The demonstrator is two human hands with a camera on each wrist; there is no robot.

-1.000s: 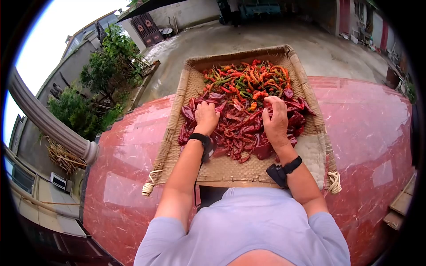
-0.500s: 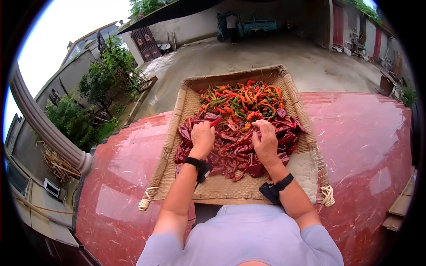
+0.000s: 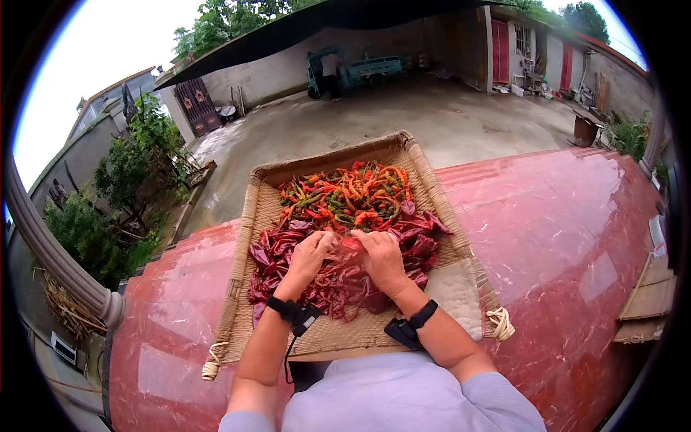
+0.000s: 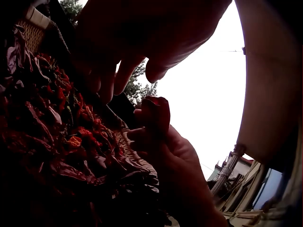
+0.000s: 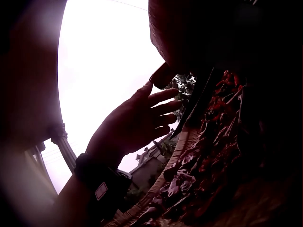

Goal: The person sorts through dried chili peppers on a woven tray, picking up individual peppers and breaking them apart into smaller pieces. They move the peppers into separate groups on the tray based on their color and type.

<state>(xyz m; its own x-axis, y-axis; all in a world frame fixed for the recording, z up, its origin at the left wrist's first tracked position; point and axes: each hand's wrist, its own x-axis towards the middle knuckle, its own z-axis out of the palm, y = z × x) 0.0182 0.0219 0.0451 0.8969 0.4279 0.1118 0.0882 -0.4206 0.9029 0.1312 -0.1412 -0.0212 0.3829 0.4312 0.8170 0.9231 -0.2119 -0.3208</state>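
Observation:
Many dried dark red chili peppers [image 3: 277, 252] lie in a woven wicker tray [image 3: 237, 288], with brighter orange, red and green chilies [image 3: 353, 194] heaped beyond them. My left hand [image 3: 308, 259] hovers over the dark chilies; its fingers are loosely spread in the right wrist view. Close across from it, my right hand [image 3: 385, 263] is over the same pile. In the left wrist view a dark red chili pepper [image 4: 158, 112] shows at the thumb side of the right hand [image 4: 177, 158], which seems to pinch it. Between the hands, the head view shows a red blur.
Red polished stone paving [image 3: 540, 216] surrounds the tray and steps down to a concrete yard [image 3: 338, 122]. A column [image 3: 57, 245] and green plants stand on the left. A blue three-wheeled cart [image 3: 371, 68] and a person are at the back.
The hands have come closer together over the middle of the dark chilies. The head view has tilted up and turned right, so the tray sits lower and further left.

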